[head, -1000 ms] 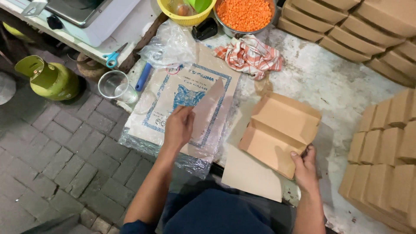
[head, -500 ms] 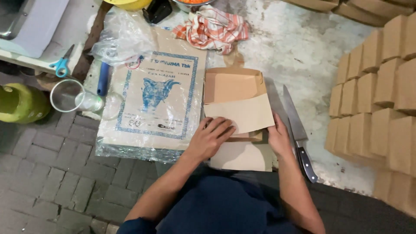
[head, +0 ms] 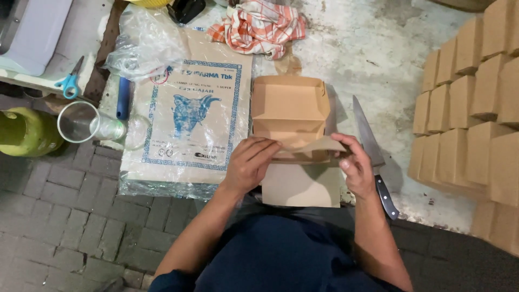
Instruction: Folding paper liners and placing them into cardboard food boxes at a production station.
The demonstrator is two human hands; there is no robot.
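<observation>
A brown cardboard box [head: 290, 116] was lying open on the desk [head: 389, 59], directly in front of the person, with its front flap [head: 311, 148] raised. The flap was gripped at its left end by the left hand [head: 250, 165], with the fingers closed over the edge, and pinched at its right end by the right hand [head: 354, 165]. A flat brown sheet [head: 301, 186] was seen under the hands, at the near edge of the desk. The step in hand was judged to be the folding of the box into shape. For the next move, the flap probably had to be pressed along its crease while both ends were kept level. A knife [head: 372, 154] lay just beside the right hand, so some care was needed there. Finished boxes [head: 470, 108] were stacked well apart on the right, and a large printed sack [head: 189, 119] lay on the left.
</observation>
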